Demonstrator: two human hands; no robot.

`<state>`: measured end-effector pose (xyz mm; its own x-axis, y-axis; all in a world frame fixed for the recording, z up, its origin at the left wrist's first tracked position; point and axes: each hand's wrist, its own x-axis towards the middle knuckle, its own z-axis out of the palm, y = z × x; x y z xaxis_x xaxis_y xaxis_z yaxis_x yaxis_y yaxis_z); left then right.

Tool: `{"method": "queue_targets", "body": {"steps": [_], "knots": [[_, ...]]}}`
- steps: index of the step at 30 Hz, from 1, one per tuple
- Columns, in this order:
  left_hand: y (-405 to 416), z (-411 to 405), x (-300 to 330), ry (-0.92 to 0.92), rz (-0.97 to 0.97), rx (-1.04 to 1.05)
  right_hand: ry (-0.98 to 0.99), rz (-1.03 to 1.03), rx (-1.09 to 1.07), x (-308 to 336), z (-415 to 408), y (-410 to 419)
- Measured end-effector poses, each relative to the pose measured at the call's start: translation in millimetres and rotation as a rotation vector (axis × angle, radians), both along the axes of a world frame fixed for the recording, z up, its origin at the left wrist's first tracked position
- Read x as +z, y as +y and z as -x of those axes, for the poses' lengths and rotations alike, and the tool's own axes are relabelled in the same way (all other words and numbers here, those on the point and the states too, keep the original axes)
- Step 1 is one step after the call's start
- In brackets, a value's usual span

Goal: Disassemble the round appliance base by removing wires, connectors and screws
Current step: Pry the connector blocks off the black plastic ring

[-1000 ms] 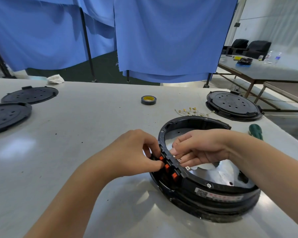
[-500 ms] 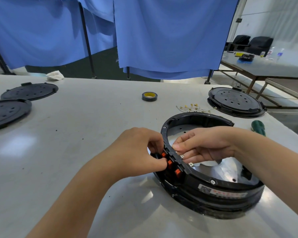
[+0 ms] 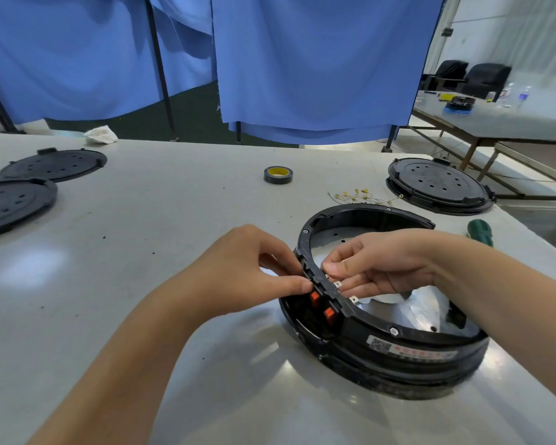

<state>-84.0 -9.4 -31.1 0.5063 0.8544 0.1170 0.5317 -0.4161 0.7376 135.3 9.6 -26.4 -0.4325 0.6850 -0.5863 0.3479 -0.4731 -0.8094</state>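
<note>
The round black appliance base [image 3: 408,351] lies on the grey table, its ring open at the top and a shiny metal plate [image 3: 421,311] inside. On its left outer wall sit orange connectors [image 3: 321,305]. My left hand [image 3: 254,268] is outside the rim, thumb and fingers pinching at the connector block just above the orange parts. Reaching inside the ring, my right hand [image 3: 376,268] has its fingertips curled on small metal terminals [image 3: 337,284] at the rim's inner edge. What exactly the fingers pinch is hidden.
A pile of removed thin wires with brass terminals [image 3: 357,195] lies behind the base. A green-handled screwdriver [image 3: 480,232] rests at right. A black tape roll [image 3: 278,175] sits mid-table. Another round base [image 3: 438,184] stands at back right; two black lids [image 3: 23,184] at left.
Both hands stay at the same spot on the rim with small finger shifts. The view has shifted slightly; two orange connectors now show below my left thumb.
</note>
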Motion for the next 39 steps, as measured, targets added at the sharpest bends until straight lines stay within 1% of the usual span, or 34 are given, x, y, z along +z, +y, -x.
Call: {"method": "queue_targets", "body": {"steps": [8,15,25,29,34,37,39], "knots": [[-2.5,-0.9,0.5,-0.001,0.004,0.002,-0.032,-0.042,-0.011,-0.3,1.1,-1.3],[-4.7,-4.4,2.9,0.068,-0.049,0.024,-0.055,-0.048,-0.010,-0.7,1.7,-1.0],[-7.4,-6.1,1.9,0.054,-0.078,0.033,0.004,-0.010,0.044,2.8,1.4,1.8],[-6.0,-4.1,1.6,0.053,-0.064,0.012,-0.011,-0.045,0.046,3.8,2.7,1.3],[-4.4,-0.4,0.6,0.033,-0.026,-0.018,-0.075,-0.110,0.005,5.9,8.2,-2.4],[-4.8,-0.2,-0.6,-0.028,-0.042,-0.008,-0.151,-0.154,0.048,8.4,12.3,-3.1],[-4.5,1.2,-0.5,-0.048,-0.077,-0.002,-0.205,-0.147,0.065,13.0,16.5,-1.4]]}}
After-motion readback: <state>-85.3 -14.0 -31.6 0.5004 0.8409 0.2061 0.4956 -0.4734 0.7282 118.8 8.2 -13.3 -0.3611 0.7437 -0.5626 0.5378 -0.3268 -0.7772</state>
